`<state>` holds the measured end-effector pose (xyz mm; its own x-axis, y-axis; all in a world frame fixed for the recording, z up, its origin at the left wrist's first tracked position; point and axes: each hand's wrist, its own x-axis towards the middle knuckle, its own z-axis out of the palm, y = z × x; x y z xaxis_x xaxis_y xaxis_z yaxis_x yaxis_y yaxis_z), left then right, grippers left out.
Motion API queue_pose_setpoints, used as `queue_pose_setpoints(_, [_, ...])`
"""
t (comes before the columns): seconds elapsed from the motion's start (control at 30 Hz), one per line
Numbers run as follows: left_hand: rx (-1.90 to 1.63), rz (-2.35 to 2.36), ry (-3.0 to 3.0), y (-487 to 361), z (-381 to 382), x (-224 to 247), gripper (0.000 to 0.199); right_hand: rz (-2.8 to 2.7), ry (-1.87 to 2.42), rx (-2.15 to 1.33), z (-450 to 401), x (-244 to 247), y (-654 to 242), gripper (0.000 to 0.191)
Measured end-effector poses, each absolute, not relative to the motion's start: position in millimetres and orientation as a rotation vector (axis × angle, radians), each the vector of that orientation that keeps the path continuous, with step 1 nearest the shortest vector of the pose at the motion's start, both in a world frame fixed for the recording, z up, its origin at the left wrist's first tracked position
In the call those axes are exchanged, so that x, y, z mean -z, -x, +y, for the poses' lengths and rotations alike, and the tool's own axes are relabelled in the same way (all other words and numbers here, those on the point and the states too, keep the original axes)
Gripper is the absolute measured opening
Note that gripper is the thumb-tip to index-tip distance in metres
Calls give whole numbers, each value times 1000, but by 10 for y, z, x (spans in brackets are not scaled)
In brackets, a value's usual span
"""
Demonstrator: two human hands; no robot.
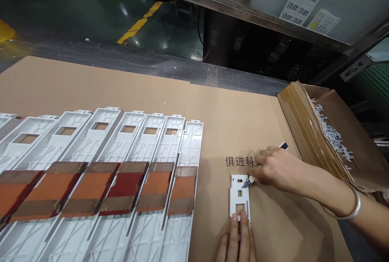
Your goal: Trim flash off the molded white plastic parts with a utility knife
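A small white plastic plate (233,197) with several cut-outs lies flat on the cardboard. My left hand (238,239) presses its near end down, fingers stretched out over it. In my right hand (275,170) is a utility knife (284,145), its dark end sticking out above my knuckles. The knife's blade touches or hovers just over the plate's upper right edge, beside the oval hole; I cannot tell which. The lower part of the plate is hidden under my left fingers.
Long white plastic panels (190,148) with orange and brown pads (182,191) lie side by side on the left. At the right stands a cardboard box (294,112) holding small white plastic pieces (332,134). Brown cardboard (212,112) covers the work surface. A metal-framed machine rises behind.
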<state>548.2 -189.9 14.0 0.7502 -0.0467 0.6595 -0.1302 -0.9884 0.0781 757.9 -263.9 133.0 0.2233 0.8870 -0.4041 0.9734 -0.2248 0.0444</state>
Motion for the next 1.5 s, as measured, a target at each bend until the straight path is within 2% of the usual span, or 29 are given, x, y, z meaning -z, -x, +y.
queue_pose_setpoints(0.27, [-1061, -138, -2856, -5473, -1909, -137, 26, 1947, -1987, 371, -2283, -1330, -7769, 21])
queue_pose_setpoints(0.47, [-1041, -127, -2851, -5466, -1904, -147, 32, 2029, -1908, 270, -1983, -1336, -7618, 20])
queue_pose_setpoints(0.6, [-1067, -122, -2819, -5468, -1900, -142, 41, 2009, -1914, 144, -2078, -1450, -7503, 21])
queue_pose_setpoints(0.77, [-1069, -97, -2812, -5473, -1911, -148, 40, 1684, -2329, 68, -2550, -1535, -7462, 13])
queue_pose_setpoints(0.9, [-1068, -72, -2801, -5483, -1929, -154, 38, 1468, -2858, 336, -2865, -1252, -7100, 27])
queue_pose_setpoints(0.97, [-1081, -59, -2795, -5483, -1935, -150, 38, 1472, -3062, 302, -2932, -1007, -6837, 32])
queue_pose_setpoints(1.07, [-1062, -54, -2777, -5463, -1938, -135, 45, 1468, -3174, 66, -2938, -696, -6522, 35])
queue_pose_setpoints(1.17, [-995, -66, -2777, -5431, -1941, -120, 46, 1483, -3218, -47, -2898, -585, -6388, 33])
queue_pose_setpoints(1.3, [-1007, -84, -2788, -5413, -1938, -110, 46, 1505, -3369, 54, -2877, -630, -6371, 22])
queue_pose_setpoints(1.5, [-1005, -119, -2799, -5442, -1902, -144, 46, 1108, -3502, 119, -2955, -727, -6421, 11])
